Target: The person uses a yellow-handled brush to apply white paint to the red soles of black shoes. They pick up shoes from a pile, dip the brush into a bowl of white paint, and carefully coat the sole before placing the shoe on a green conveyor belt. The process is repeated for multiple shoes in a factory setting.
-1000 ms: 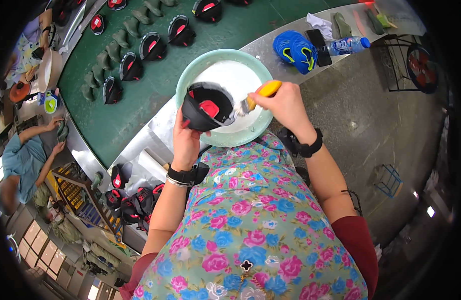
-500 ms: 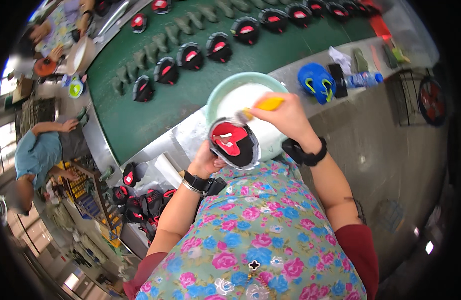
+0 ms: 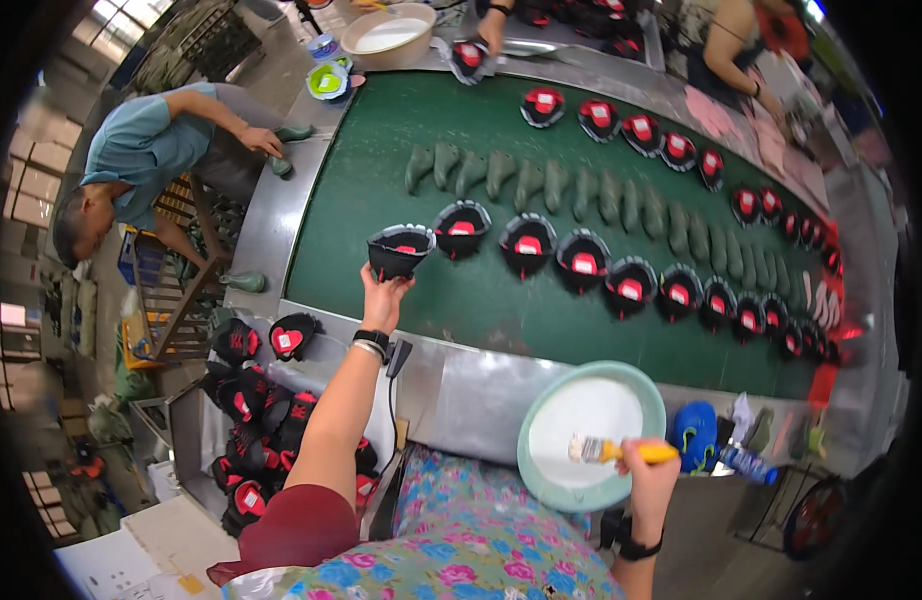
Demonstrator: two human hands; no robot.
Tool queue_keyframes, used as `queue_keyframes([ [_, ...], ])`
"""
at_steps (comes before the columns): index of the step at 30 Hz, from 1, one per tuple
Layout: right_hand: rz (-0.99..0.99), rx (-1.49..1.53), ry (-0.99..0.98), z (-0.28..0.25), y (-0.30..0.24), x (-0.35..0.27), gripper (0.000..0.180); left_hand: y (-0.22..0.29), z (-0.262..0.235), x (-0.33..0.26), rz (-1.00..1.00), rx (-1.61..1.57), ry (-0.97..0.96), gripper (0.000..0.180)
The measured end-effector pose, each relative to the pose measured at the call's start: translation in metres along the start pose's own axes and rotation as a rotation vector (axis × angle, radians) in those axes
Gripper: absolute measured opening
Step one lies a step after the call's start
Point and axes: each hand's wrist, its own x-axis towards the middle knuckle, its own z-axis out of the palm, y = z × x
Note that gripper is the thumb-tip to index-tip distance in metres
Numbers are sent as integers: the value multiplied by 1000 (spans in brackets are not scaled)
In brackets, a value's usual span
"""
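My left hand point(image 3: 384, 298) reaches far out over the green table and grips a black-and-red shoe upper point(image 3: 399, 262) from its near side. This upper has a pale, ragged rim and is at the left end of the nearer row of similar uppers point(image 3: 528, 245); whether it touches the surface I cannot tell. In my right hand point(image 3: 649, 482) is a paintbrush point(image 3: 611, 450) with a yellow handle. Its whitened bristles hang over a pale green basin point(image 3: 533, 478) of white liquid, close to my body.
Green foot-shaped lasts point(image 3: 529, 183) stand in a row behind the nearer uppers. A pile of uppers point(image 3: 266, 410) fills a box at lower left. A blue shoe-like item point(image 3: 695, 437) and a bottle point(image 3: 749, 464) lie right of the basin. A person point(image 3: 171, 140) bends at the left; others work opposite.
My left hand has carried the shoe upper from beside the basin out to the left end of the row. The brush has come away from the upper and is over the basin. My view has shifted.
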Motion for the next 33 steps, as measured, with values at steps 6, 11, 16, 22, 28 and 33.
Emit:
queue_keyframes([
  [6, 137, -136, 17, 41, -8, 14, 10, -44, -39, 68, -120, -5, 52, 76],
  [11, 22, -338, 33, 59, -19, 21, 20, 3, -114, -14, 414, 1461, 589, 41],
  [16, -93, -266, -110, 91, -24, 35, 24, 81, -267, -35, 97, 1270, 1300, 47],
  [22, -242, -393, -201, 134, -38, 26, 11, 69, -235, -17, -24, 411, 759, 46],
  [28, -536, -451, -395, 166, -72, -3, 20, 57, 86, -165, 327, 767, 81, 47],
  [33, -615, -437, -366, 140, -66, -17, 28, 62, 152, -265, 573, 684, -412, 62],
])
